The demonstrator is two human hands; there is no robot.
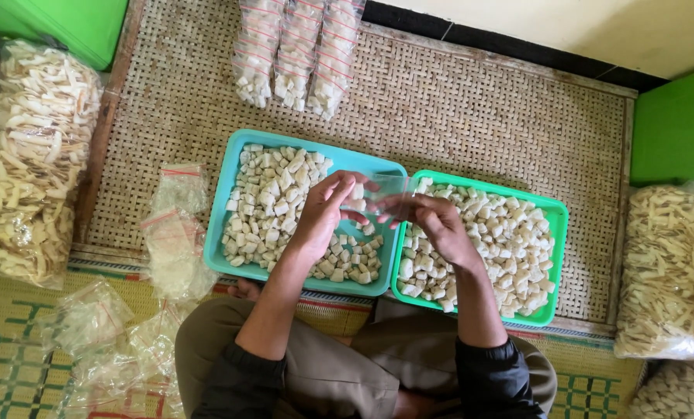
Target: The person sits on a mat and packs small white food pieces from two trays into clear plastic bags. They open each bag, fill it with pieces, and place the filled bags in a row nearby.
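Clear plastic pouch [384, 195]: small, see-through, held up between both hands above the seam where the two trays meet; its mouth is hard to make out, though it looks pulled open.

Far left: large clear sack of pale strip-shaped chips [29, 163] lying on the floor mat, below a green bin [67, 23].

Loose empty pouches [172, 233]: a scatter of clear bags with red-lined tops, just left of the teal tray and trailing down toward the person's knee.

Teal tray [234, 167]: rectangular, on the woven rattan mat [479, 116], partly filled with white cube-shaped pieces [269, 202].

Filled pouches [296, 50]: three in a row at the top edge of the mat, packed with the same white pieces.

Left hand [327, 206]: over the teal tray, fingers pinching the pouch's left edge.

Right hand [432, 221]: over the green tray, fingertips gripping the pouch's right edge.

Green tray [556, 233]: touching the teal tray's right side, covered with white pieces.

Far right: second clear sack of strip chips [661, 271], beside a green wall panel [676, 124].
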